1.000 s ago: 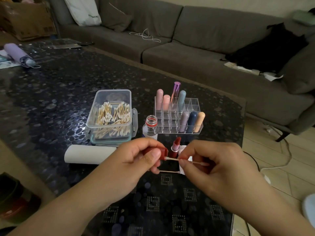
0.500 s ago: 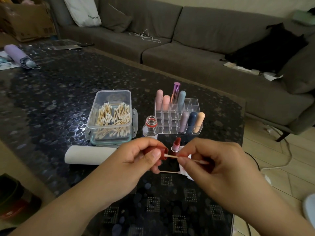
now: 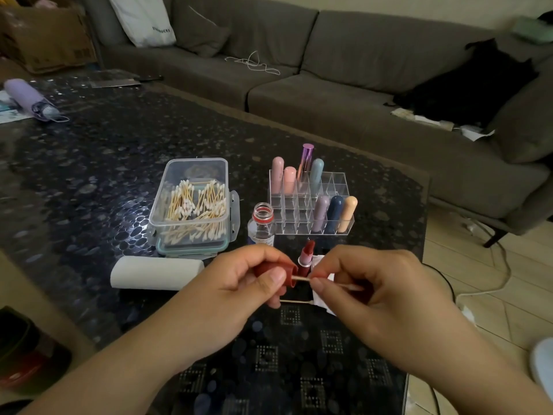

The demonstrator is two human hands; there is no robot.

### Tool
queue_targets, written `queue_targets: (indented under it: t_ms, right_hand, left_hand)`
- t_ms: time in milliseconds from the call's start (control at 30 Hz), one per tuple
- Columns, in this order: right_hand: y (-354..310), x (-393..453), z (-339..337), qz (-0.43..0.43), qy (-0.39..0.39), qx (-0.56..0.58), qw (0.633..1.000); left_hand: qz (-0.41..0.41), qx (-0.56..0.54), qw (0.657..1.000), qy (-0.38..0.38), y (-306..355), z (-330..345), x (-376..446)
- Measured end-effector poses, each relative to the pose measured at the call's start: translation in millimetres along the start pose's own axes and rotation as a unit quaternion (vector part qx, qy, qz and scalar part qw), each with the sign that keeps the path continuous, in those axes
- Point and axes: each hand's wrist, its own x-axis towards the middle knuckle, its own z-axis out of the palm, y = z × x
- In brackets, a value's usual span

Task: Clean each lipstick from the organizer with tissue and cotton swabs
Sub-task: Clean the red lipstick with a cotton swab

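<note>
Cap: small dark-red plastic lipstick cap (image 3: 276, 272), held above the table edge, open end facing right.
Swab: thin wooden cotton swab (image 3: 302, 278), tip poked into cap mouth.
Lipstick: uncapped red bullet in pink tube (image 3: 306, 255), standing upright just behind the hands, beside white tissue (image 3: 321, 301).
Organizer: clear acrylic grid organizer (image 3: 311, 202), seven capped lipsticks inside.
Risk: snapping the stick or pushing residue deeper if pressed hard; elbowing the upright tube over.
Left hand (image 3: 245, 283): fingers curled round cap, thumb on top.
Right hand (image 3: 368, 283): thumb and forefinger pinching swab mid-stick, wrist level.
</note>
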Motion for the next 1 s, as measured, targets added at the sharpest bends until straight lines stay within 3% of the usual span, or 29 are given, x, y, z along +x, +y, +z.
queue_targets:
  t_ms: [100,300,467,600,733,1000]
  right_hand:
    - [5.0,0.2,1.0,0.020,0.026,-0.012,0.999]
    - [1.5,0.3,-1.4,0.043,-0.019,0.021,0.999]
    - [13.5,2.3,-3.4,0.158,-0.048,0.013,0.986]
    - [33.8,0.4,0.9,0.242,-0.063,-0.005,0.968]
    - [47.4,0.2,7.2,0.260,-0.056,-0.036,0.963]
    - [51.5,6.1,12.0,0.276,-0.074,-0.030,0.958]
  left_hand:
    - [-0.003,-0.016,1.000,0.011,1.6,-0.9,0.8]
    - [0.000,-0.005,1.000,-0.014,1.8,1.0,1.0]
    - [-0.017,0.071,0.997,0.038,-4.5,0.0,9.4]
    - [-0.006,0.261,0.959,0.109,-15.9,1.0,19.8]
    - [0.031,0.410,0.906,0.104,-23.9,12.9,28.5]
    - [0.084,0.470,0.874,0.087,-45.0,20.1,45.5]
